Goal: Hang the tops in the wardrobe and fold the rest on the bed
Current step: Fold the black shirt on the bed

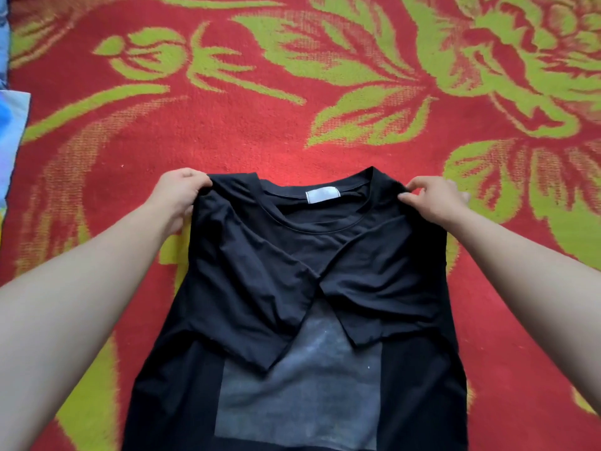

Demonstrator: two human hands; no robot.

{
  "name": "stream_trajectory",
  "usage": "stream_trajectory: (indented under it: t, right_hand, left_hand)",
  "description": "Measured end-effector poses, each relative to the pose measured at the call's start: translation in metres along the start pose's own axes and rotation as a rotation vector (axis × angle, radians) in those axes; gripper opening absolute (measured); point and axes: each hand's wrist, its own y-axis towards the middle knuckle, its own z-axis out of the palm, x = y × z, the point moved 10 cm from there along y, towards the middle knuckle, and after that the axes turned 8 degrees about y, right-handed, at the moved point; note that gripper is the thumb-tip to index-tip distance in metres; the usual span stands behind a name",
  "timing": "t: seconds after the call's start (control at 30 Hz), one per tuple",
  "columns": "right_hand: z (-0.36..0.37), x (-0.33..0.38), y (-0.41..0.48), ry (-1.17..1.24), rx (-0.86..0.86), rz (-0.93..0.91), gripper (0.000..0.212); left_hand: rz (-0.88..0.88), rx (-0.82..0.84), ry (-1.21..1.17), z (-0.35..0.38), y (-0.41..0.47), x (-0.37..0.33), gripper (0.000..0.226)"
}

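A black T-shirt (292,320) lies spread on the red and green bed blanket (260,125), collar away from me, with a white neck label and a grey square print on its body. Both short sleeves are folded inward and meet over the chest. My left hand (180,196) pinches the shirt's left shoulder. At the right shoulder, my right hand (435,200) grips the cloth between thumb and fingers. The shirt's hem runs out of the bottom of the view.
The blanket with its large green flower pattern fills nearly the whole view. A strip of light blue fabric (13,125) shows along the left edge.
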Motion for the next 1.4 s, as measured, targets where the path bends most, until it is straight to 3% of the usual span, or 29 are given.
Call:
stream_trajectory:
  t: [0.03,0.13,0.23,0.37,0.5,0.63,0.8,0.93,1.03,1.1,1.17,1.27,1.33,1.4]
  right_hand:
    - [-0.005,-0.007,0.003,0.147,-0.041,0.026,0.009]
    - [-0.009,-0.023,0.008,0.421,-0.098,0.057,0.021]
    - [-0.005,-0.023,0.009,0.415,-0.054,0.017,0.007]
    - [0.006,-0.024,0.014,0.307,0.082,0.05,0.041]
    - [0.0,-0.027,0.016,0.191,-0.019,0.041,0.011]
    - [-0.02,-0.016,-0.005,0.431,-0.033,-0.061,0.012]
    - [-0.041,-0.018,-0.065,0.561,-0.017,-0.129,0.026]
    - [-0.056,-0.019,-0.114,0.587,-0.022,-0.223,0.027]
    - [-0.058,-0.028,-0.148,0.493,0.011,-0.294,0.012]
    - [-0.052,-0.041,-0.168,0.389,0.023,-0.327,0.017]
    - [-0.043,-0.049,-0.191,0.264,0.029,-0.436,0.024]
    - [-0.016,-0.054,-0.231,0.016,0.083,-0.667,0.022]
    - [0.019,-0.063,-0.254,-0.244,0.18,-0.801,0.019]
    - [0.057,-0.079,-0.269,-0.486,0.247,-0.845,0.016]
  left_hand:
    - [-0.009,0.004,-0.043,-0.002,0.003,-0.001,0.028]
    - [-0.028,0.017,-0.065,-0.006,0.01,0.001,0.029]
    - [-0.035,0.038,0.021,0.005,0.007,0.0,0.027]
    - [0.025,0.12,0.114,0.02,0.004,-0.008,0.016]
    - [0.109,0.007,0.134,0.006,0.006,-0.019,0.022]
    - [0.259,0.023,0.111,-0.009,-0.007,-0.041,0.022]
    - [0.36,0.176,-0.021,-0.017,-0.054,-0.051,0.045]
    - [0.408,0.279,-0.127,-0.033,-0.101,-0.047,0.025]
    - [0.426,0.277,-0.043,-0.051,-0.129,-0.024,0.025]
    - [0.416,0.305,0.036,-0.059,-0.146,-0.002,0.012]
    - [0.409,0.334,0.176,-0.062,-0.162,0.027,0.033]
    - [0.483,0.466,0.349,-0.048,-0.197,0.062,0.041]
    - [0.687,0.507,0.648,-0.032,-0.216,0.088,0.039]
    - [1.017,0.46,1.047,-0.01,-0.23,0.121,0.017]
